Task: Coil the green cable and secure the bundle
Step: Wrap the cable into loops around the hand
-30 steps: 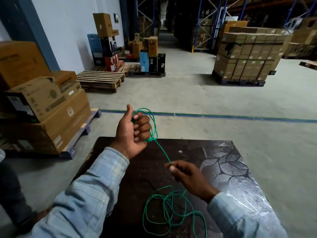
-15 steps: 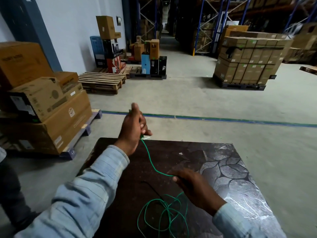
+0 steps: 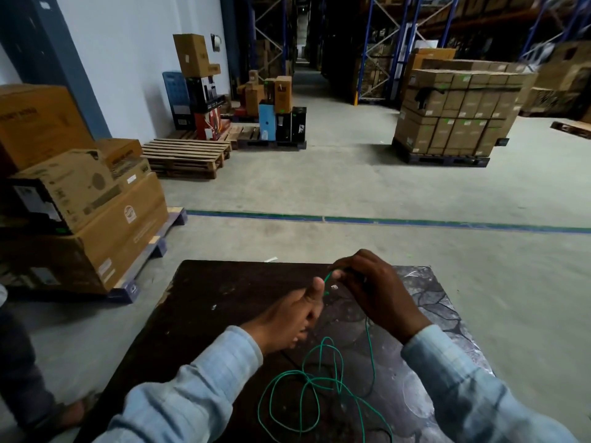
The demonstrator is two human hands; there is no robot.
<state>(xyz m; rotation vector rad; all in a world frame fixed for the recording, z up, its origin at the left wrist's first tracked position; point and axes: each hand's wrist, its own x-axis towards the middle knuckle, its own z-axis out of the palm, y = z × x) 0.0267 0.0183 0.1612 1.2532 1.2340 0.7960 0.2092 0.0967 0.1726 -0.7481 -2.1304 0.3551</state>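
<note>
Both hands are up close together over the far middle of the surface. The right hand (image 3: 377,295) is curled over, back of the hand facing the camera, fingertips pinched shut on the thin green cable (image 3: 307,382) right near its end. There's a small clear plug tip (image 3: 334,286) poking out just beside those fingers. The left hand (image 3: 287,318) sits just beside it, palm turned up and in, thumb sticking up toward the cable end. It's motion-blurred, and I honestly can't tell if it's actually got hold of the cable or is only touching it. Both forearms come in from the bottom in light blue checked sleeves (image 3: 192,391).

From the right hand's pinch the cable drops down under that wrist, then runs into a loose messy tangle of loops lying on the near part of the dark brown surface (image 3: 204,289), between the two arms. Nothing tied around it, the loops are just sprawled and crossing each other.

Further out: grey concrete floor (image 3: 351,187) with a blue-green line painted across it. On the left, big brown cardboard boxes (image 3: 96,212) stacked on a blue pallet, all closed up. Behind them, an empty wooden pallet stack (image 3: 188,156). Off to the right, a wrapped pallet load of small cartons (image 3: 454,113) and blue racking behind it.
</note>
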